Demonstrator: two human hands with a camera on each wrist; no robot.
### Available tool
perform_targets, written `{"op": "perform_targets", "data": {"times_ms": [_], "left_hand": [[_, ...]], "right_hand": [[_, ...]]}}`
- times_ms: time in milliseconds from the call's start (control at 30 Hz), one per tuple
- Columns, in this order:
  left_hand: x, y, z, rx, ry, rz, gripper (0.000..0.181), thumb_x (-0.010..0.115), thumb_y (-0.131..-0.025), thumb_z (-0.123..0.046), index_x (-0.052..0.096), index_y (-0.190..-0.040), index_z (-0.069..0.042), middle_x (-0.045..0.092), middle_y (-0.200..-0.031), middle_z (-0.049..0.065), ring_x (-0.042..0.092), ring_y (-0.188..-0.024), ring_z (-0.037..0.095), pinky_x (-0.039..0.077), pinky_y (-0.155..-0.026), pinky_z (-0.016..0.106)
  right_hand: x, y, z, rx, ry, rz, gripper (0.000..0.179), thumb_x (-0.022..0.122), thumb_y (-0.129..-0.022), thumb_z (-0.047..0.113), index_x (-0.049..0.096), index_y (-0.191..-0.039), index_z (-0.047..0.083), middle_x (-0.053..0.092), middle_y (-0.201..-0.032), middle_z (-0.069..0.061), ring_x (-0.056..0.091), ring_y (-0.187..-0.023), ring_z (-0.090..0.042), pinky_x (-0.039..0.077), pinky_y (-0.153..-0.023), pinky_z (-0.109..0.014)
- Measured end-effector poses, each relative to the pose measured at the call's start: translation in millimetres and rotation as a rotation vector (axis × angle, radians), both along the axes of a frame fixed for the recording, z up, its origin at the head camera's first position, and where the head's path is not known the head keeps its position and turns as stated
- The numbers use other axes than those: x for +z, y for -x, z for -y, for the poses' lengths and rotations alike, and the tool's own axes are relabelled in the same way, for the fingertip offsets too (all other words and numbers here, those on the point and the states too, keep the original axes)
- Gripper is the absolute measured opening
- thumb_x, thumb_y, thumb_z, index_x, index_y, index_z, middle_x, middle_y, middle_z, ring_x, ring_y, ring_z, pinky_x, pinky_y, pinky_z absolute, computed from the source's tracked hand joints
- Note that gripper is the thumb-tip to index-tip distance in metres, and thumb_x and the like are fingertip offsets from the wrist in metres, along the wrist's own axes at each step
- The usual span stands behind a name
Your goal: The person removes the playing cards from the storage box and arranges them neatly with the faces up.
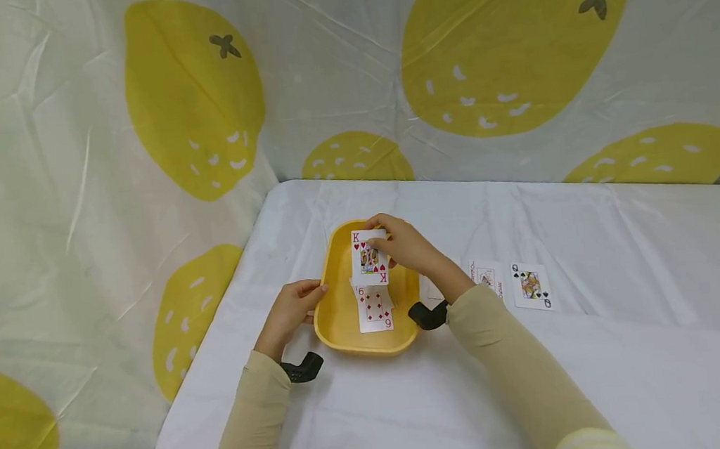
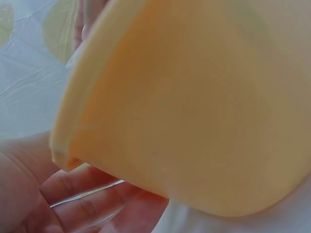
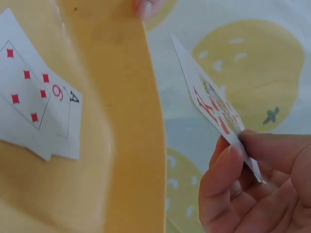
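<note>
My left hand [image 1: 292,309] holds the left rim of a yellow plastic tub [image 1: 336,325]; in the left wrist view its fingers [image 2: 87,206] reach under the tub's outer side. Above the tub, my right hand [image 1: 407,245] pinches a king of hearts [image 1: 370,273] between thumb and fingers. The right wrist view shows this card tilted, nearly edge-on, clear of the tub's bottom. Face up in the tub lies a six of diamonds [image 1: 375,313], overlapping an ace [image 3: 70,124] with a black letter; the ace's suit cannot be made out.
Right of the tub, a joker [image 1: 487,276] and a queen of spades [image 1: 530,286] lie face up on the white tablecloth [image 1: 642,266]. Another card is partly hidden behind the right wrist. A lemon-patterned curtain [image 1: 335,64] hangs behind and to the left.
</note>
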State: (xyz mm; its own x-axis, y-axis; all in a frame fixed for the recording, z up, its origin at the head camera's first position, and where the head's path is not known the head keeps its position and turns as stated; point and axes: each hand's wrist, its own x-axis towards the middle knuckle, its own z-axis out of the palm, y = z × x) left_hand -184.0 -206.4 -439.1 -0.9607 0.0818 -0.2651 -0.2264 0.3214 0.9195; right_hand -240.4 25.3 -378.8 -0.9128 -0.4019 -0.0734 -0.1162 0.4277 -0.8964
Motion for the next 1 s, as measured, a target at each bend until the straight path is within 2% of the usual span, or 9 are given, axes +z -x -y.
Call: {"op": "perform_targets", "data": {"times_ms": [167, 333, 533, 767, 1000], "left_hand": [[0.3, 1.2, 0.4, -0.001, 0.003, 0.006, 0.033, 0.058, -0.089, -0.021, 0.059, -0.114, -0.001, 0.063, -0.1, 0.014, 0.063, -0.075, 0.022, 0.054, -0.056, 0.033], [0.8, 1.3, -1.6, -0.002, -0.004, 0.011, 0.033, 0.058, -0.089, -0.02, 0.059, -0.115, 0.0, 0.062, -0.102, 0.014, 0.062, -0.077, 0.022, 0.054, -0.057, 0.033], [0.0, 2.3, -3.1, 0.001, -0.008, 0.016, 0.032, 0.058, -0.088, -0.021, 0.06, -0.113, -0.001, 0.062, -0.101, 0.013, 0.062, -0.077, 0.022, 0.054, -0.057, 0.033], [-1.5, 2.8, -2.1, 0.001, -0.002, 0.028, 0.032, 0.058, -0.089, -0.022, 0.06, -0.114, -0.002, 0.062, -0.102, 0.013, 0.062, -0.079, 0.023, 0.054, -0.059, 0.033], [0.7, 2.4, -2.0, -0.006, -0.01, 0.025, 0.032, 0.058, -0.089, -0.021, 0.06, -0.114, -0.001, 0.062, -0.103, 0.014, 0.062, -0.078, 0.022, 0.054, -0.059, 0.033]], "right_hand": [[-0.8, 0.3, -29.8, -0.05, 0.01, -0.013, 0.028, 0.053, -0.091, 0.015, 0.05, -0.119, 0.012, 0.056, -0.094, -0.012, 0.055, -0.068, -0.024, 0.052, -0.06, -0.037], [-10.6, -1.7, -65.2, -0.075, 0.031, 0.011, 0.03, 0.052, -0.092, 0.015, 0.048, -0.122, 0.01, 0.055, -0.101, -0.015, 0.057, -0.069, -0.025, 0.053, -0.063, -0.039], [-20.7, -8.6, -118.0, -0.101, -0.021, 0.003, 0.032, 0.052, -0.092, 0.017, 0.047, -0.123, 0.009, 0.052, -0.105, -0.017, 0.055, -0.071, -0.027, 0.053, -0.06, -0.033], [-23.7, -26.7, -185.1, -0.166, -0.095, 0.026, 0.036, 0.05, -0.093, 0.018, 0.043, -0.126, 0.004, 0.046, -0.11, -0.022, 0.055, -0.074, -0.022, 0.052, -0.06, -0.034], [-36.0, -46.8, -247.3, -0.25, -0.104, 0.072, 0.037, 0.052, -0.092, 0.022, 0.043, -0.122, 0.003, 0.047, -0.099, -0.018, 0.055, -0.072, -0.012, 0.052, -0.058, -0.032]]}}
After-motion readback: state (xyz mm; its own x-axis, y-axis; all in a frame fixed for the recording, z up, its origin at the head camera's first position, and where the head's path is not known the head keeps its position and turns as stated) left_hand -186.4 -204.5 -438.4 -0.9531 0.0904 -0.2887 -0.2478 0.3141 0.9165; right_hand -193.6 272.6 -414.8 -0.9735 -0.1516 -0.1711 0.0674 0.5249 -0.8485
